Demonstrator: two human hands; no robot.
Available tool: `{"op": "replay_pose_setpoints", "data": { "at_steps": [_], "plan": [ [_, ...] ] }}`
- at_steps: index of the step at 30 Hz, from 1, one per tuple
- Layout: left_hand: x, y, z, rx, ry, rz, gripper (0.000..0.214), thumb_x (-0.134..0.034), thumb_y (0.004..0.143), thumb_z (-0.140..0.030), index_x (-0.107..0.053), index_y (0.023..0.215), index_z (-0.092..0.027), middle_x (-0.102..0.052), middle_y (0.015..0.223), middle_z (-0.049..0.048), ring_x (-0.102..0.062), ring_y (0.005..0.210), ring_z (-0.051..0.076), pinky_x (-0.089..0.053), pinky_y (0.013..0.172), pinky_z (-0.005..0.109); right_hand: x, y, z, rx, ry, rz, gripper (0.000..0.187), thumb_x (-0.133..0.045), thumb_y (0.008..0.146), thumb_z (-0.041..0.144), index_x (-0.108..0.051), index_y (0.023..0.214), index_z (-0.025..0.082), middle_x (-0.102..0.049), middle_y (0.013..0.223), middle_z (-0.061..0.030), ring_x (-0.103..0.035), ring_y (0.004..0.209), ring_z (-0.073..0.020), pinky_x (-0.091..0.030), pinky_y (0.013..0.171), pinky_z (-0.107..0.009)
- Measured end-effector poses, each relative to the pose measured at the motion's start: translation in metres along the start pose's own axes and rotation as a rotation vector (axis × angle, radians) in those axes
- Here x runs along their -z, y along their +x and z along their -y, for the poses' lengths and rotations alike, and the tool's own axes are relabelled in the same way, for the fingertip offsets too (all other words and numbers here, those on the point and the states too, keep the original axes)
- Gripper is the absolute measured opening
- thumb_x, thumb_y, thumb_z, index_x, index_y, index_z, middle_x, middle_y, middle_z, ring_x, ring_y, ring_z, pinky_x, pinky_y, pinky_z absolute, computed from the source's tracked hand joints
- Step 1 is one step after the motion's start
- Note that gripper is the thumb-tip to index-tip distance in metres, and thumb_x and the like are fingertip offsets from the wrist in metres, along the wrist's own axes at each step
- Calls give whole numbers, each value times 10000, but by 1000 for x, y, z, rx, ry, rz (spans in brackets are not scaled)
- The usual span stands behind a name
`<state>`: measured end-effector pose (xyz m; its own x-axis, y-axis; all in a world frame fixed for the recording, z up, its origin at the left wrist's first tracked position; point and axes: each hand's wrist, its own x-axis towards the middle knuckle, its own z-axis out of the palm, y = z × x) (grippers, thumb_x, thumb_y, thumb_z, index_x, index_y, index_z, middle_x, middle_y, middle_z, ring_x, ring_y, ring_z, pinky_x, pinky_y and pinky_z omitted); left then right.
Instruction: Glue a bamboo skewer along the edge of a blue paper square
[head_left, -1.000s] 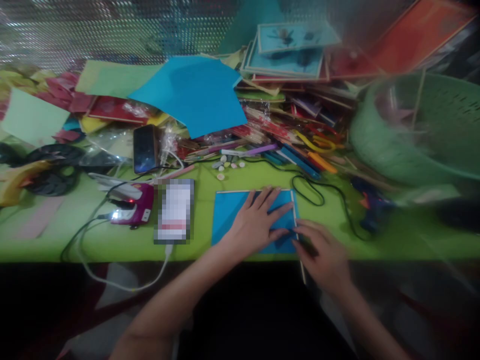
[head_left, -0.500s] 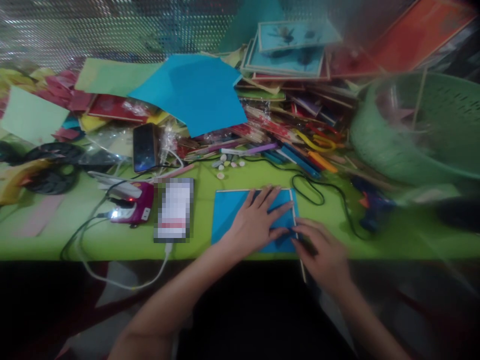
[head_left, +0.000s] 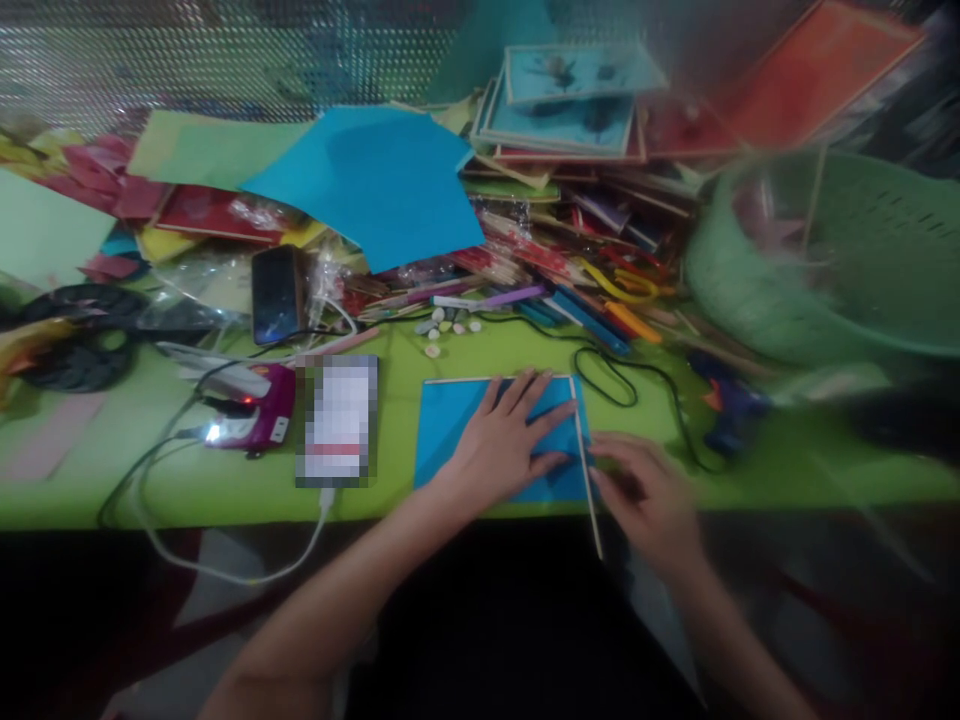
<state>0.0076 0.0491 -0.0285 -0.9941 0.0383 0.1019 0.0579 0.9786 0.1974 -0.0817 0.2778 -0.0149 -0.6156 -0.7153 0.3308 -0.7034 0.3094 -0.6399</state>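
From my end, I have the left hand (head_left: pixel 499 440) spread wide, palm down on a flat, bright-blue paper sheet (head_left: pixel 442 430) at the near side of the lime-green table (head_left: pixel 397 450). One thin, pale wooden stick (head_left: pixel 589 490) lies along the sheet's right side and juts past the table's near edge; another slim pale strip (head_left: pixel 454 379) lines its far side. My right hand (head_left: pixel 649 500) is half curled just right of the jutting stick; I can't make out whether its fingertips grip it. Farther right lies a dark-blue, gun-shaped tool (head_left: pixel 731 420).
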Motion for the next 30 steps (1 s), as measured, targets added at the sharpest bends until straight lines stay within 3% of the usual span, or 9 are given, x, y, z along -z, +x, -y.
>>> {"op": "replay_pose_setpoints", "data": {
  "at_steps": [10, 16, 19, 23, 25, 30],
  "plan": [
    [-3, 0, 0, -2, -26, -20, 690, -558, 1076, -645, -448, 1696, -362, -232, 1798, 111, -226, 1674, 352, -246, 1325, 622, 9, 8, 1, 39, -14, 34, 199, -649, 1036, 209, -692, 1215, 283, -718, 1239, -10, -734, 1109, -128, -602, 729, -189],
    [-6, 0, 1, -8, -76, -69, 670, -479, 1091, -693, -490, 1671, -358, -265, 1786, 117, -243, 1667, 355, -250, 1318, 635, 42, 40, -1, 134, -186, 4, 169, -640, 1045, 224, -691, 1205, 238, -735, 1182, -15, -643, 689, -58, -556, 663, -195],
    [-6, -1, 1, -15, -95, -86, 666, -455, 1096, -700, -517, 1654, -344, -267, 1786, 117, -246, 1667, 352, -247, 1320, 628, 61, 65, -3, 200, -310, 42, 174, -616, 1062, 258, -698, 1214, 240, -741, 1189, -5, -687, 757, -83, -555, 712, -241],
    [-11, -3, 1, -18, -116, -118, 664, -437, 1103, -698, -512, 1657, -341, -290, 1776, 123, -262, 1663, 347, -256, 1317, 622, 74, 104, -7, 231, -448, 83, 250, -570, 1087, 390, -729, 1210, 241, -755, 1216, -18, -744, 1083, -204, -551, 846, -341],
    [-14, -4, 1, -25, -115, -155, 663, -439, 1103, -696, -525, 1651, -331, -317, 1764, 132, -284, 1654, 356, -270, 1311, 622, 73, 124, -10, 266, -470, 101, 286, -539, 1094, 400, -748, 1195, 233, -759, 1223, -31, -729, 1162, -236, -538, 897, -368],
    [-18, -3, 0, -16, -131, -198, 654, -506, 1078, -699, -555, 1625, -344, -336, 1757, 119, -301, 1648, 350, -275, 1312, 622, 48, 177, -7, 332, -467, 188, 279, -566, 1054, 321, -778, 1210, 229, -767, 1207, -38, -735, 1059, -222, -521, 857, -350]
  ]
}}
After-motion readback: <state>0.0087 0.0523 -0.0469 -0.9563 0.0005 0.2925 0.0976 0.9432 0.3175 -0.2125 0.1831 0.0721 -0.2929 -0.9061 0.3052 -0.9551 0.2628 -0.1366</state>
